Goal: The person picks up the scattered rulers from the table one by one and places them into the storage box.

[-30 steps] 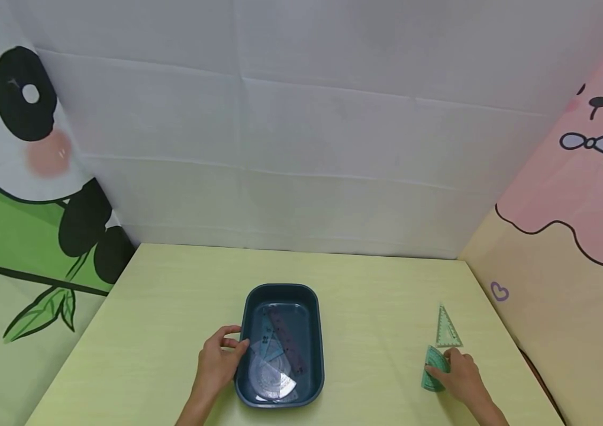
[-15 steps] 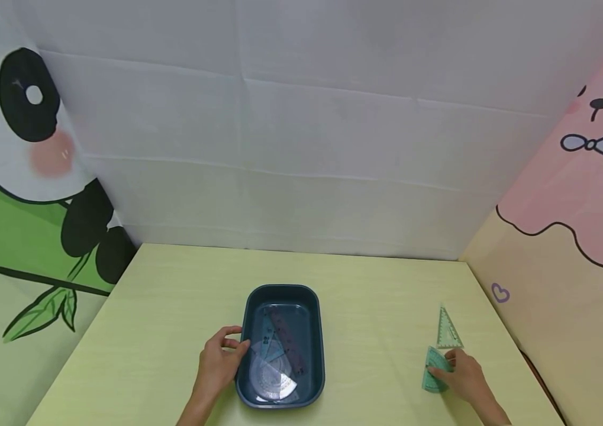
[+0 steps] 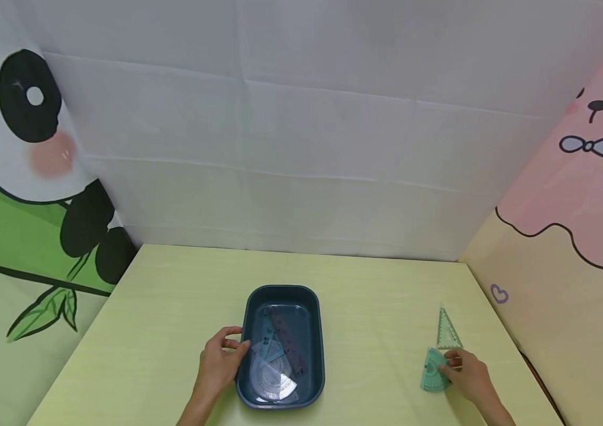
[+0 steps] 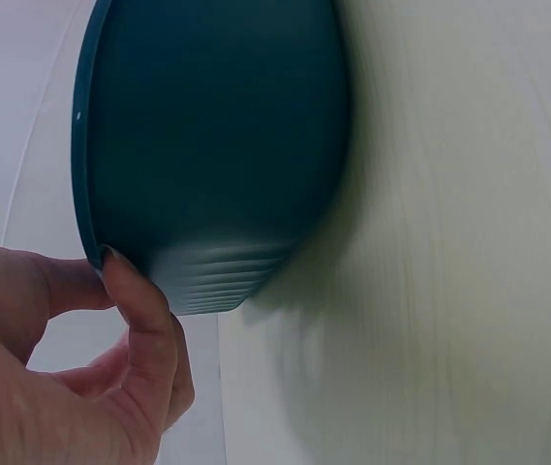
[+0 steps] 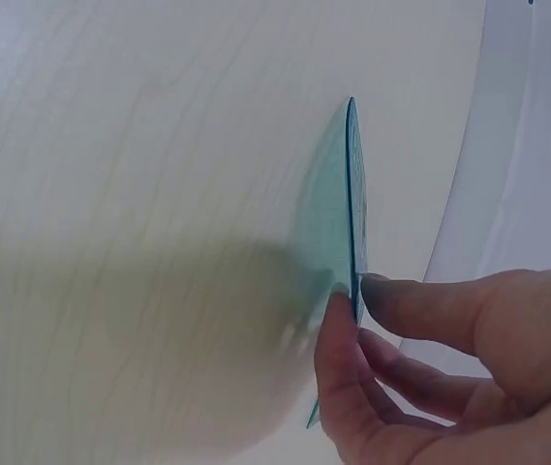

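My left hand [image 3: 217, 362] pinches the left rim of a dark blue rectangular tray [image 3: 282, 289]; the left wrist view shows thumb and fingers at the edge of the tray [image 4: 207, 145]. Inside lie a clear protractor [image 3: 269, 378], a purplish ruler [image 3: 287, 343] and a bluish see-through set square [image 3: 268, 338], overlapping. On the right, my right hand [image 3: 468, 376] holds a green see-through protractor [image 3: 431, 373] by one edge. The right wrist view shows this protractor [image 5: 354, 194] nearly edge-on between thumb and finger, casting a greenish shadow on the table.
A pale green set square [image 3: 447, 332] lies on the table just beyond the right hand. The light wooden table [image 3: 376, 296] ends at a white cloth wall [image 3: 301, 207] behind. Printed panels flank it left and right, the right one [image 3: 535, 296] near the right hand.
My right hand has shifted slightly right, and more of the green protractor shows beside its fingers, which now hold its right edge. The left hand and tray stay put.
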The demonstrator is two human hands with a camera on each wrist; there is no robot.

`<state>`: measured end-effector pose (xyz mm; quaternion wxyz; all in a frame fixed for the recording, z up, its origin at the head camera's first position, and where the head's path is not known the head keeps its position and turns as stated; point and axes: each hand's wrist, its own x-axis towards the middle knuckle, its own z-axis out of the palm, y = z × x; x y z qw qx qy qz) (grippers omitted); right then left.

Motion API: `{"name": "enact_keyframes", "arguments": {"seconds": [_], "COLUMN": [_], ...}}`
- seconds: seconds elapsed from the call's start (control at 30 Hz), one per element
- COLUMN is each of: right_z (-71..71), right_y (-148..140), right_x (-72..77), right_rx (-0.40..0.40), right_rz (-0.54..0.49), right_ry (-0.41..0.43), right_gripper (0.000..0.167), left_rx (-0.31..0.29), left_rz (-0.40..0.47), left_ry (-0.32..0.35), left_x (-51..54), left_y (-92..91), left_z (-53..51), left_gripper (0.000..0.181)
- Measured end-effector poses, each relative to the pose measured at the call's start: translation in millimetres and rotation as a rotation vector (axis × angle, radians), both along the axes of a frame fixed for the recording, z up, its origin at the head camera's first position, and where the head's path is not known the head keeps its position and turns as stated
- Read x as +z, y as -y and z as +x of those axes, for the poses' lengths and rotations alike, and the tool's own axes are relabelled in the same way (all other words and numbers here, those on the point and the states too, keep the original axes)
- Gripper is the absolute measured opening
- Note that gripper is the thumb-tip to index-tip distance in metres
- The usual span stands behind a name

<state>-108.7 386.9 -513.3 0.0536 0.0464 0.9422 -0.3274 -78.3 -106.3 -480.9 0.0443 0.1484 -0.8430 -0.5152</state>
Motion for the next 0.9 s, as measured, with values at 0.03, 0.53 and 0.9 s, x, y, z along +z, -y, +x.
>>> {"name": "enact_keyframes", "arguments": {"seconds": [0.03,0.53,0.9], "right_z": [-0.1,-3.5,-6.1], "right_y": [-0.6,-0.2,7.0], "right_x": [-0.6,1.0,11.2], "right_rx": [0.001,-0.011,-0.049], "right_rz": [0.001,-0.037,-0.078], "right_ry": [-0.008,-0.032,-0.034], "right_gripper": [0.025,0.022,0.024], "left_rx": [-0.001,0.001,0.01], "left_rz": [-0.001,-0.006,0.009], "left_ry": [-0.001,-0.002,0.009], "left_x": [0.1,-0.4,-0.2], "left_y": [-0.1,0.2,-0.2], "left_z": [-0.1,0.0,-0.5], "left_gripper": [0.037,0.036,0.036]}}
